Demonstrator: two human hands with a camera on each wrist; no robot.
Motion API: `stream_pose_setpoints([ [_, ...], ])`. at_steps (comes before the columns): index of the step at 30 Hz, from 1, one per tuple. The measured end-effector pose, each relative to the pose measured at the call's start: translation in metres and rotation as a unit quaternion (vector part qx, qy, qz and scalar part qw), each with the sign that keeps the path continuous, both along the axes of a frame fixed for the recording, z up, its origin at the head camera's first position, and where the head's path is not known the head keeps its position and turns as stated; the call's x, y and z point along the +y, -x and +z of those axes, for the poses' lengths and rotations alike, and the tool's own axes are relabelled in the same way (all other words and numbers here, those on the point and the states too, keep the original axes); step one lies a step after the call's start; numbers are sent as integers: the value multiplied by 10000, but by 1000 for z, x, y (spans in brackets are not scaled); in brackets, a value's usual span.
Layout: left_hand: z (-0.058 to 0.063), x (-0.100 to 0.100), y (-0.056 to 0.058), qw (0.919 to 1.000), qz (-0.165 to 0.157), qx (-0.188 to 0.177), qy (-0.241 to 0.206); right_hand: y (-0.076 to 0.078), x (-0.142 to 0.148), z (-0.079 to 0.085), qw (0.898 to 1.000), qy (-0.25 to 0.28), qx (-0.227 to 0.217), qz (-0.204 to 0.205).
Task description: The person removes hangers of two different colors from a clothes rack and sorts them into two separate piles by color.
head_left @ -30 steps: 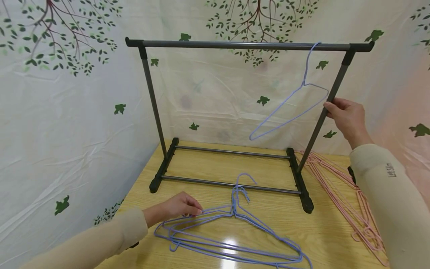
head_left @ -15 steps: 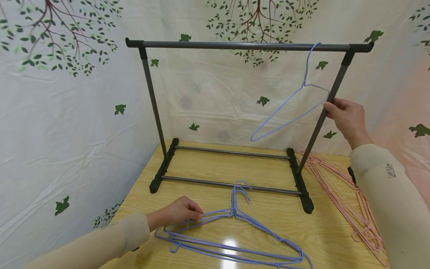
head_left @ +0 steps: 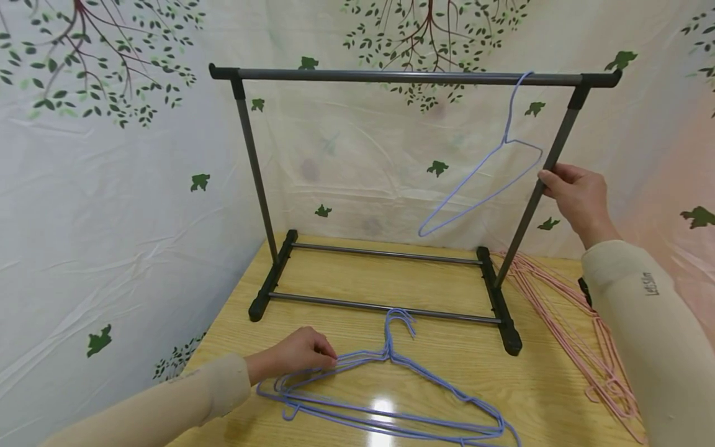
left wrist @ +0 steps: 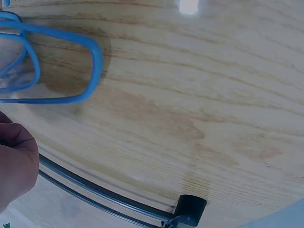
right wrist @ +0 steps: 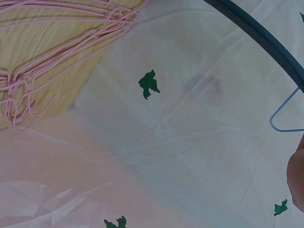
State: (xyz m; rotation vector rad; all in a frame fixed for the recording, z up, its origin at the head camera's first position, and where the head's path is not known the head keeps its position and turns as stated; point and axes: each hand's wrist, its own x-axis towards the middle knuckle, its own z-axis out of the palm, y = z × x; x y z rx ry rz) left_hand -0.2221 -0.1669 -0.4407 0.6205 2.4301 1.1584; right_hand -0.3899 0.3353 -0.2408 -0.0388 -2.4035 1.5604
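Note:
Several blue-purple wire hangers [head_left: 388, 349] lie in a stack on the wooden table, hooks pointing away. My left hand [head_left: 298, 354] pinches the left shoulder of the stack with thumb and fingers; how many wires it holds is hidden. In the left wrist view, the rounded ends of blue hangers [left wrist: 97, 61] show beside that hand [left wrist: 18, 166]. A single blue hanger [head_left: 507, 127] hangs by its hook near the right end of the black rack's top bar [head_left: 363, 75]. Around the rack's right post [head_left: 525, 220], the fingers and thumb of my right hand [head_left: 581, 192] grip at mid-height.
Pink wire hangers [head_left: 550, 304] lie heaped to the right of the rack, partly behind my right forearm. The rack's base bar [head_left: 335, 302] lies just beyond the blue stack's hooks. A leaf-patterned cloth [head_left: 346, 161] hangs behind and to the left.
The upper blue hanger in my left hand has come down, its hook dropping in line with the stack's other hooks. The hanging hanger has swung slightly. My right hand stays put.

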Motion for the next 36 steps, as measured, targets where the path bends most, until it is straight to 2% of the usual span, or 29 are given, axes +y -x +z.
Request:
stream_pose_setpoints([
  [8,7,0,7,9993,195,230,216,0,0,0,9999,94,33,51],
  [13,14,2,18,9987,315,341,202,-1,0,-1,10000,77,38,40],
  [16,24,5,27,9984,398,401,78,-1,-1,-1,10000,40,35,26],
  [20,48,15,42,9963,587,614,-111,0,-1,-1,10000,20,15,23],
  [28,100,47,75,9822,1051,1549,-145,1,0,-1,10000,28,-17,-17],
  [32,125,72,89,9735,1276,1823,-521,1,-1,0,10000,59,-39,-19],
  [36,150,106,100,9635,1305,2187,-823,0,1,-1,10000,51,-28,15],
])
